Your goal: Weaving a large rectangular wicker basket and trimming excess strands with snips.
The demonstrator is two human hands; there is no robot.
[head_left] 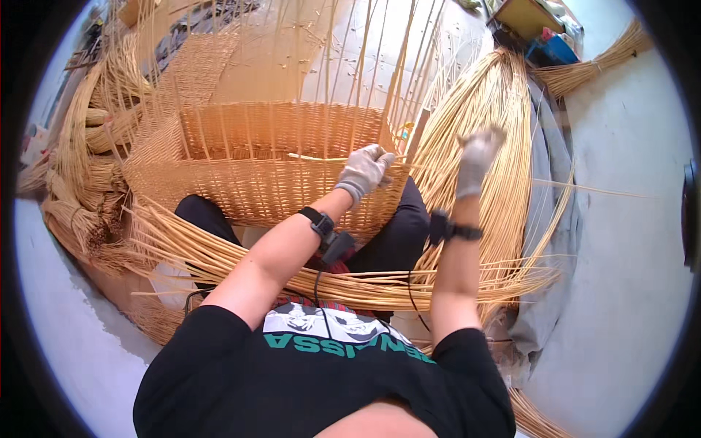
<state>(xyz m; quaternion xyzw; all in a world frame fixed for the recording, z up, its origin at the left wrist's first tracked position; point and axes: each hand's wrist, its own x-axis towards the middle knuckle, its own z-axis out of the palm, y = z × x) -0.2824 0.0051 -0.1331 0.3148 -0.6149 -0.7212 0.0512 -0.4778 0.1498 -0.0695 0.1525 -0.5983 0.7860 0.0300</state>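
Note:
A half-woven wicker basket [292, 186] rests across my lap, its upright stakes [332, 58] rising loose above the woven walls. My left hand [365, 172], in a pale glove, is closed at the near wall's upper edge, pinching a thin wicker rod [318, 157] that lies along that edge. My right hand [480, 152], also gloved, is raised to the right of the basket, over a big sheaf of rods [500, 95]. Motion smears its fingers, so whether it grips anything is unclear. A thin rod [584, 187] stretches rightward near that hand's wrist.
A bundle of long rods [226, 259] lies across my lap, between my body and the basket. More wicker bundles [91, 168] are piled at left. Grey cloth [551, 241] lies under the right sheaf. A blue container [558, 50] and another bundle [591, 71] are at far right.

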